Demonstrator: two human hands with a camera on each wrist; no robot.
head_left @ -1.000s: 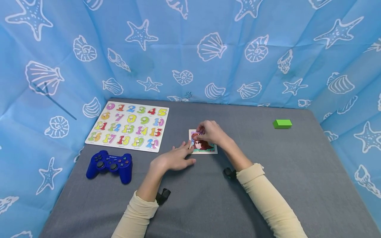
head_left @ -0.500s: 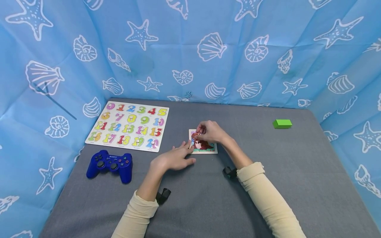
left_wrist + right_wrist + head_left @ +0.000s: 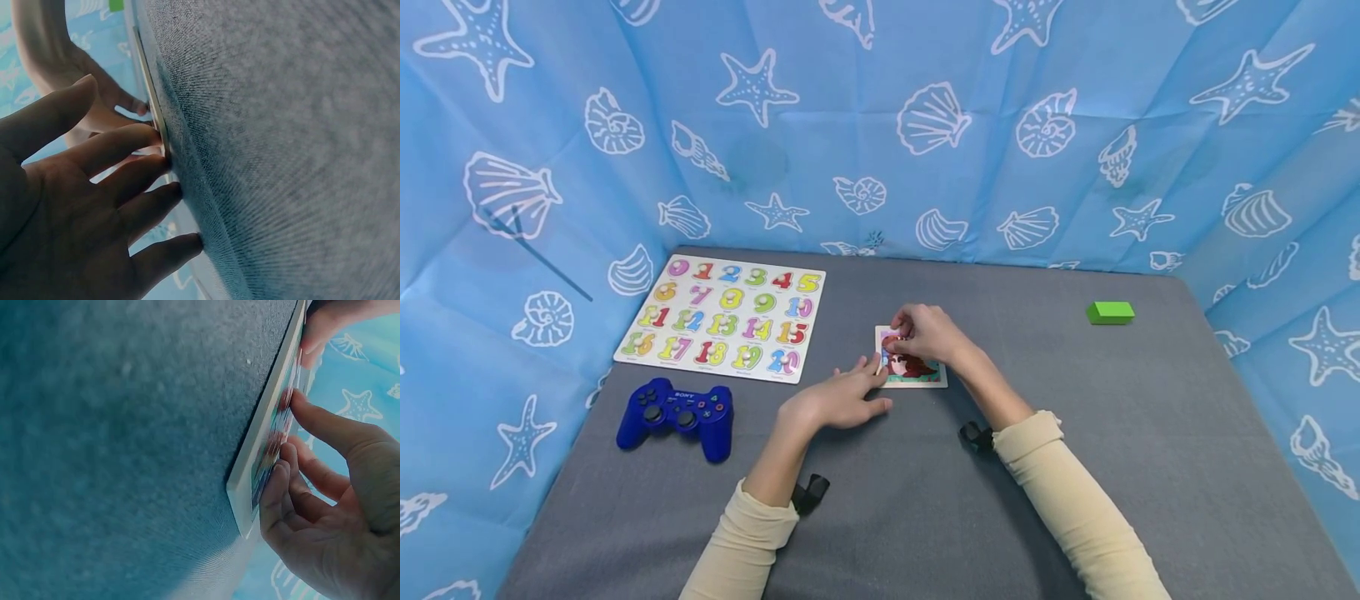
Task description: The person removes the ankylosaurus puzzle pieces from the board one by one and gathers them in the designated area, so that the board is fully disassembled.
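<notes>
A small wooden picture puzzle (image 3: 917, 384) with a pale frame and a brown cartoon animal lies flat at mid-table. My left hand (image 3: 844, 398) holds its fingers spread and mostly straight, with fingertips at the puzzle's left edge; in the left wrist view they meet that edge (image 3: 150, 81). Over the puzzle's upper part bends my right hand (image 3: 931, 335), thumb and curled fingertips down on the picture. In the right wrist view, the right hand's thumb (image 3: 319, 419) and fingers touch the picture side (image 3: 275, 434) a little apart; I cannot tell whether they pinch a piece.
A number peg board (image 3: 721, 318) lies at the back left of the grey table (image 3: 880, 517), above a blue game controller (image 3: 677, 417). A green block (image 3: 1110, 313) sits at the back right. Blue shell-print curtains (image 3: 850, 133) hang behind and at both sides.
Hardly anything differs: both hands stay at the puzzle, and the right fingers shift only slightly over the picture.
</notes>
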